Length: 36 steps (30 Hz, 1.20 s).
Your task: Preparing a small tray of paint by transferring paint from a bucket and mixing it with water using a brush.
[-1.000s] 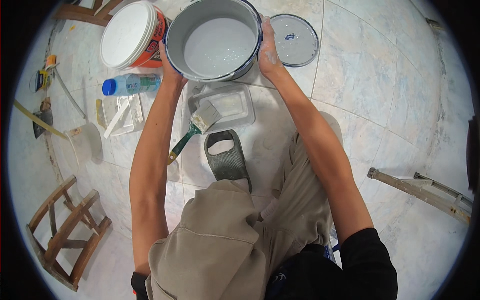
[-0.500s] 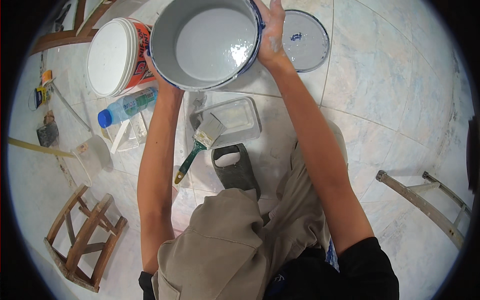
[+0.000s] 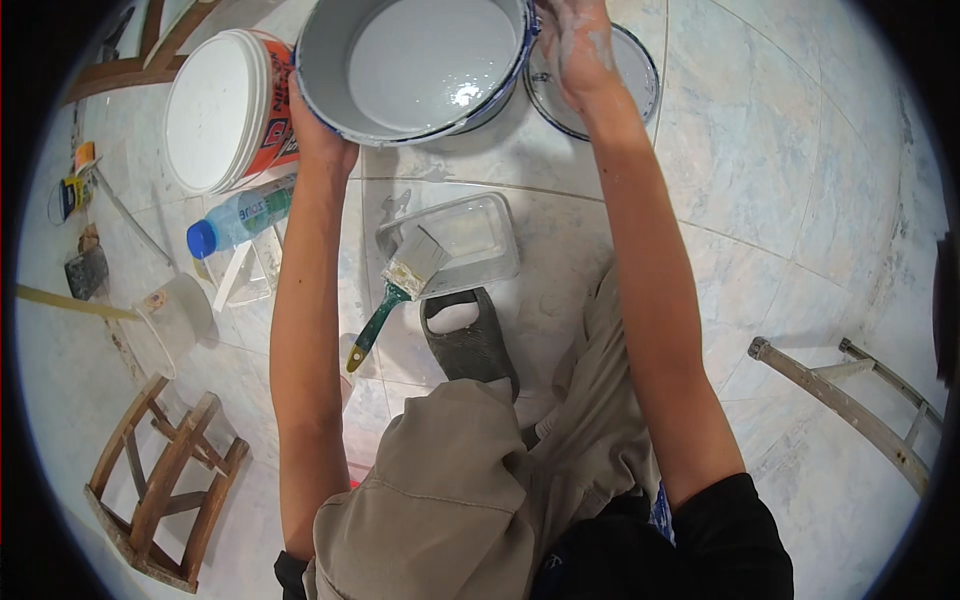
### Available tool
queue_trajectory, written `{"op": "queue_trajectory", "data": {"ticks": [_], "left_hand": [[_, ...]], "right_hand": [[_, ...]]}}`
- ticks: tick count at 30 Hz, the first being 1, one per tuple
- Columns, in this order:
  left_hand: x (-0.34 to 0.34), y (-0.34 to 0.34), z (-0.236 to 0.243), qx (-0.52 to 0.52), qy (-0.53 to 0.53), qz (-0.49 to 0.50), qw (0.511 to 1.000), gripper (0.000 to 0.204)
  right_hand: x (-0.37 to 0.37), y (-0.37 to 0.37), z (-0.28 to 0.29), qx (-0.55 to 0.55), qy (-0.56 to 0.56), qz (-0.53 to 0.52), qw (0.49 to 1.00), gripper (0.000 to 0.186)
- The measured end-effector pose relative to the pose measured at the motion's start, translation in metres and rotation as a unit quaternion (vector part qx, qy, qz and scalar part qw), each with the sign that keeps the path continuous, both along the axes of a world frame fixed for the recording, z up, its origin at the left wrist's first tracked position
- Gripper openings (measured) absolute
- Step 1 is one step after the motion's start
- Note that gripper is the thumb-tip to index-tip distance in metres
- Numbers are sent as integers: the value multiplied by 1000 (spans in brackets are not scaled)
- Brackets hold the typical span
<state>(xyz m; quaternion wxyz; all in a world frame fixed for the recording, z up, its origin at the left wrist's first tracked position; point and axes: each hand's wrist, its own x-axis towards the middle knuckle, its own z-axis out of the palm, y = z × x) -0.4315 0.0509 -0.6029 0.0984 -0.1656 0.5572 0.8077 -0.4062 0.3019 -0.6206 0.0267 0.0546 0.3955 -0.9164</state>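
A wide round can of pale grey paint is at the top of the view, its rim blue and smeared, its inside wall grey. My left hand grips its left side, the fingers partly hidden behind the wall. On the other side my right hand stands beside the rim with its paint-smeared palm showing and its fingers running up toward the picture's edge. Behind that hand lies a round lid coated in grey. A paintbrush with a green handle rests across the corner of a clear plastic tray.
Left of the can stand a white-lidded orange bucket and a blue-capped bottle. A translucent pail and a wooden stool are farther left. At the right lies a ladder-like frame. My shoe is below the tray.
The can has moved up and slightly away in the view, so its top is cut off. My right hand has shifted right, off the can's side, and now covers part of the lid.
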Motion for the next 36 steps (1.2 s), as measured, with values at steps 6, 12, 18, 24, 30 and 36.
{"op": "queue_trajectory", "data": {"ticks": [6,12,18,24,30,36], "left_hand": [[16,-16,14,-13,32,-46,998,48],[76,-55,40,-71,-16,-118,990,56],[106,-88,52,-127,10,-109,986,56],[118,-104,75,-147,30,-113,982,52],[78,-79,116,-154,90,-122,976,49],[-27,-13,137,-349,224,-235,879,57]], "right_hand": [[2,19,-15,170,-5,-28,985,77],[38,-8,38,226,-5,-92,970,77],[57,1,57,252,4,-72,965,79],[70,17,63,249,-9,-18,968,79],[74,8,64,234,-80,-70,966,70],[81,-9,26,141,-180,34,973,59]]}}
